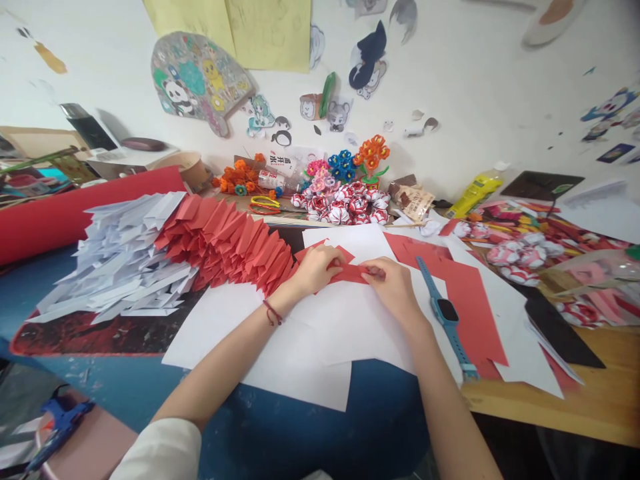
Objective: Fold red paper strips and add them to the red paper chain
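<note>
A narrow red paper strip stretches between my two hands, just above white paper sheets. My left hand pinches its left end with thumb and fingers. At the right end, my right hand is closed on the same strip. Other red paper pieces lie just behind my left hand. To the left stretches a dense row of folded red paper pieces, and beyond it a heap of folded white paper pieces.
A blue watch lies right of my right forearm, by red sheets. Paper flowers and beaded flowers stand at the back. A red roll lies far left; a blue glue gun is at lower left.
</note>
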The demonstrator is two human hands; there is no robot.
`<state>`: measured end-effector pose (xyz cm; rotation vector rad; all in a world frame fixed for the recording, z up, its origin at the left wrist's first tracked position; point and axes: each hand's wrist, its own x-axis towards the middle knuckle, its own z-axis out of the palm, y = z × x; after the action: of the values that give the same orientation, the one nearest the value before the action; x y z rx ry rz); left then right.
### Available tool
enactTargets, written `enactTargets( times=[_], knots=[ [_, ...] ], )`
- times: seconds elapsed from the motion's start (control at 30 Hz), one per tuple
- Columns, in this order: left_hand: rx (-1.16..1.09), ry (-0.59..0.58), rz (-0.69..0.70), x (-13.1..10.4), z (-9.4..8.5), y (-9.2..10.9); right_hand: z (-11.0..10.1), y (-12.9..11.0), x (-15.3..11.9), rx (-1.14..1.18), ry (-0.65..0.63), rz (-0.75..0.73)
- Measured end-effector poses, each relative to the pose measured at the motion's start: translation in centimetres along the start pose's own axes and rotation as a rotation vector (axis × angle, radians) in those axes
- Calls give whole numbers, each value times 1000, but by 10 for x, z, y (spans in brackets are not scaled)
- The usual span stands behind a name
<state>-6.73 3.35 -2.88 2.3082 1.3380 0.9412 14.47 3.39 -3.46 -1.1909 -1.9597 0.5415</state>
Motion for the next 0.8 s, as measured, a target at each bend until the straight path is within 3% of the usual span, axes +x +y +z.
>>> enactTargets(
  times=[0.33,0.57,0.8],
  knots=[
    [141,-13,149,-5,-1,8,-2,-5,1,-174,-71,-254],
    [288,-28,183,-6,-2,10,-2,-5,2,-298,-63,-289],
    [301,-51,184,-5,-3,11,1,-2,6,-249,-78,-286]
  ],
)
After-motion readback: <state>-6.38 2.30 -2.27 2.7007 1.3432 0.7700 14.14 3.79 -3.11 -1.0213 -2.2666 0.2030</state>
